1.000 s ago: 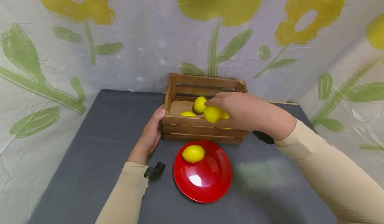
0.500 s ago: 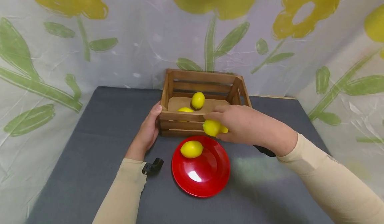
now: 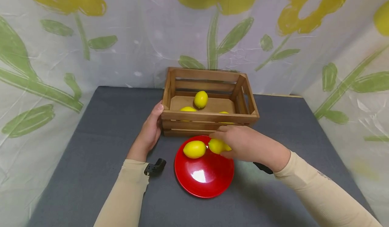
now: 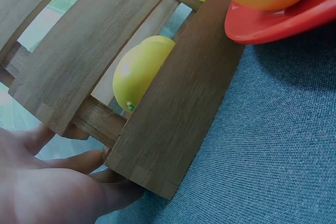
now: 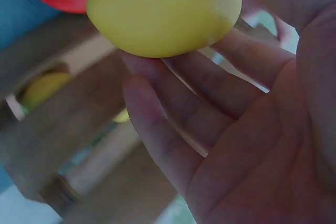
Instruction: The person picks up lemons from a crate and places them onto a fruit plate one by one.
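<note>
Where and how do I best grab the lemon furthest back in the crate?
Probably pinch that lemon across its round middle, coming from above. The slatted crate is open on top, the lemon's tip seems to point toward the front, and bare floor shows at both flanks.

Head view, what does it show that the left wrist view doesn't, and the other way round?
Only the head view shows the right hand, holding a lemon at the red plate, and the plate's full outline.

Only the left wrist view shows the green tip of a lemon inside the crate, seen through a gap between slats.

Both show the left hand gripping one end of the wooden crate, lemons in the crate, and at least part of the plate.
</note>
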Motion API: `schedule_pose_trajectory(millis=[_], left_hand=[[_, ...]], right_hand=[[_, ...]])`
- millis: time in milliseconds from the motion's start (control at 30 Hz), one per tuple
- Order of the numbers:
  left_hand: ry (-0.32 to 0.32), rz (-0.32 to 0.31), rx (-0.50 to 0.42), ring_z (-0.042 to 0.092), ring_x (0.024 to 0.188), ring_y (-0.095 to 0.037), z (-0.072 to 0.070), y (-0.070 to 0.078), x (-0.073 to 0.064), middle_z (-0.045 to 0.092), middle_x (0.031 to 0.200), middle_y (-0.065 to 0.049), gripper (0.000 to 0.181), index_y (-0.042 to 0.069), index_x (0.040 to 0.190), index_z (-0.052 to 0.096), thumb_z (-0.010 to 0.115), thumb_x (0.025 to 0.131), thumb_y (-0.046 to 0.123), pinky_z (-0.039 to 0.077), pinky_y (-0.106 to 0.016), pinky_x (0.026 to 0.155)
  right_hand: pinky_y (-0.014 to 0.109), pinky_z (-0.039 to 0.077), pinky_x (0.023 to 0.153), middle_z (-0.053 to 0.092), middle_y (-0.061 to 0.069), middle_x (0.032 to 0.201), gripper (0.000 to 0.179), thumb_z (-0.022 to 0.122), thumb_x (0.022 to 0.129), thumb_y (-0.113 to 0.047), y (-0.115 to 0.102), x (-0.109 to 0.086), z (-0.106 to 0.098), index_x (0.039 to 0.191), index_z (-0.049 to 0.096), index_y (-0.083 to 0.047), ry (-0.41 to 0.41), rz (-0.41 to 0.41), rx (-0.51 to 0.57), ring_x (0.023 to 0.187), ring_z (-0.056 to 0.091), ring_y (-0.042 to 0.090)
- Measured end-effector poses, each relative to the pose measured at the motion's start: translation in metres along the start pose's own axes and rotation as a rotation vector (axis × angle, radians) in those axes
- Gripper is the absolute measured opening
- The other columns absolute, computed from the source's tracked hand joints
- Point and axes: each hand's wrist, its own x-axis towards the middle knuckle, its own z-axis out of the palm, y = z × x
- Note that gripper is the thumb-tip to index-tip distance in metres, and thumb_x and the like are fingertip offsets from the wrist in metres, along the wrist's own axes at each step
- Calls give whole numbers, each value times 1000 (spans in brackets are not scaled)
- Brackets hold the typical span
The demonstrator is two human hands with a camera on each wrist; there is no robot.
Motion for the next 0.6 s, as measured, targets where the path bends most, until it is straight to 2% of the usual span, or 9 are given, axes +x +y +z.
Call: schedule_pose_trajectory(millis=[133, 267, 433, 600], left_hand=[[-2, 7, -4, 22, 159, -33, 0, -1, 1, 18, 178, -17, 80, 14, 174, 18, 37, 105, 50, 11, -59, 133], [-8, 16, -4, 21, 160, -33, 0, -2, 2, 18, 178, -15, 80, 14, 174, 18, 37, 105, 50, 10, -59, 133], [-11, 24, -4, 21, 160, -33, 0, -2, 3, 16, 179, -17, 80, 14, 174, 17, 36, 105, 50, 10, -58, 134], [-9, 25, -13, 21, 160, -35, -2, -5, 2, 17, 178, -19, 79, 14, 174, 19, 37, 105, 49, 10, -58, 133]], right_hand=[[40, 62, 91, 70, 2, 129, 57, 88, 90, -24, 3, 3, 13, 143, 69, -18, -27, 25, 28, 108, 65, 19], [41, 63, 92, 71, 3, 130, 57, 90, 89, -24, 5, 6, 23, 141, 70, -16, -15, 2, 23, 110, 66, 20], [35, 60, 85, 71, -1, 116, 54, 91, 87, -25, 6, 9, 31, 137, 72, -17, 10, -41, 3, 100, 62, 15], [33, 57, 82, 69, -3, 111, 53, 91, 87, -26, 4, 14, 38, 136, 73, -18, -23, -35, 7, 97, 60, 13]])
